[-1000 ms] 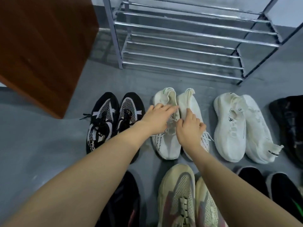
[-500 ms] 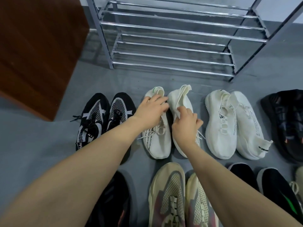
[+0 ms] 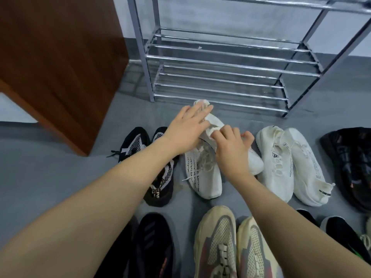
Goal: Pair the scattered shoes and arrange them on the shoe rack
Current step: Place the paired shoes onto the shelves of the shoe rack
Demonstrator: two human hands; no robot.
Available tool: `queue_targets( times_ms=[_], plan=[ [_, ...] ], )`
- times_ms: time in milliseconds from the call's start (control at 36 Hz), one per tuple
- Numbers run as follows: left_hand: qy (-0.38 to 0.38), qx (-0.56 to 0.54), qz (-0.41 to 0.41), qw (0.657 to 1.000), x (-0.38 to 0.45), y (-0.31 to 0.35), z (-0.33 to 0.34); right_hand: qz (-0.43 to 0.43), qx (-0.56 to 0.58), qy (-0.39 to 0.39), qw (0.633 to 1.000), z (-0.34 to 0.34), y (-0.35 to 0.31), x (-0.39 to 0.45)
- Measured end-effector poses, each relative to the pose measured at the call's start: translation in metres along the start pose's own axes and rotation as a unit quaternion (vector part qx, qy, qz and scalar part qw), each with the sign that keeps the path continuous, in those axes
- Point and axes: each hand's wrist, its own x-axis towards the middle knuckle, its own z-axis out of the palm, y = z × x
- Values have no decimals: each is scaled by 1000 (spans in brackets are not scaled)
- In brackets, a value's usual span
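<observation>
1. White sneakers with dotted side print [image 3: 200, 173], a pair on the grey floor [image 3: 50, 167] in front of the shoe rack [image 3: 220, 77]: the right hand [image 3: 230, 149] curls its fingers around the collar of the right-side shoe, which lies tilted across its mate.
2. Left hand [image 3: 186, 133]: fingers straight and together, laid flat over the heel end of the left-side shoe; whether it grips anything underneath cannot be told.
3. Black-and-white mesh sneakers [image 3: 160, 173]: just left of the held pair, partly covered by the left forearm.
4. Plain white knit sneakers [image 3: 291, 165]: side by side just right of the held pair, toes and heels reversed.
5. Dark sneaker [image 3: 351, 163]: at the right edge of the view.
6. Beige sneakers with grey and red panels [image 3: 230, 247]: in the near row, between the two forearms.
7. Black shoes [image 3: 152, 245]: near row, lower left; further dark shoes [image 3: 341, 235] at lower right.
8. Rack: metal bars, tiers bare, standing against the wall beyond the shoes.
9. Brown wooden cabinet [image 3: 60, 57]: left of the rack.
</observation>
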Motion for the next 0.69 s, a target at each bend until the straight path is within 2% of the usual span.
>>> queue_targets(
  times_ms=[250, 472, 528, 583, 694],
  plan=[
    [39, 104, 0, 994, -38, -21, -23, -52, 72, 20, 996, -6, -34, 22],
    [8, 70, -8, 997, -63, -25, -27, -30, 132, -13, 991, -1, -58, 18],
    [14, 65, -17, 998, -65, -27, -28, 12, 174, -40, 984, -1, -62, 18],
    [25, 64, -22, 997, -66, -30, -27, 94, 212, -83, 969, 2, -60, 17],
    [42, 65, -14, 997, -68, -34, -20, 217, 170, -147, 950, 16, -46, 4]
  ],
)
